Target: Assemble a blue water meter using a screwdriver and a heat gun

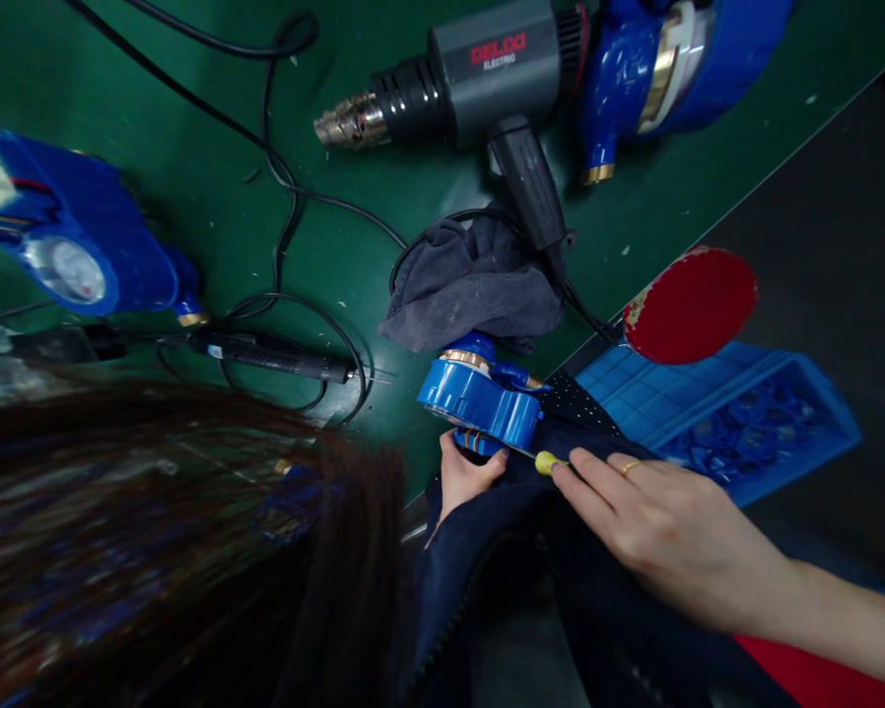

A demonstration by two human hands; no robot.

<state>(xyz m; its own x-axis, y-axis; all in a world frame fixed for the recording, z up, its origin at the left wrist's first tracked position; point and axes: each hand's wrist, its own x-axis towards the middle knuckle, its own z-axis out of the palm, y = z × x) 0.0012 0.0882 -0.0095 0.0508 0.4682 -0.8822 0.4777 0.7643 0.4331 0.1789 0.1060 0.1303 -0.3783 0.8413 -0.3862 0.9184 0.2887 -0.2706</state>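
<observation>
A blue water meter (479, 401) with a brass ring sits at the table's edge, close to my body. My left hand (466, 477) is closed just below it, thumb and fingers around a small blue plastic piece (478, 442) with copper-coloured wires or bands. Whether that piece is joined to the meter I cannot tell. Between the fingers of my right hand (653, 521) is a screwdriver (550, 462) with a yellow handle. Its thin shaft points left to the meter's lower edge; the tip is hidden. A dark grey cloth (476, 280) lies just behind the meter.
On the green table (361, 226) lie a heat gun (498, 69), an electric screwdriver (272, 356) and looping black cables. More blue meters stand at left (110, 236) and upper right (634, 79). Beside the table are a red round stool (693, 305) and a blue crate (803, 472) of blue parts.
</observation>
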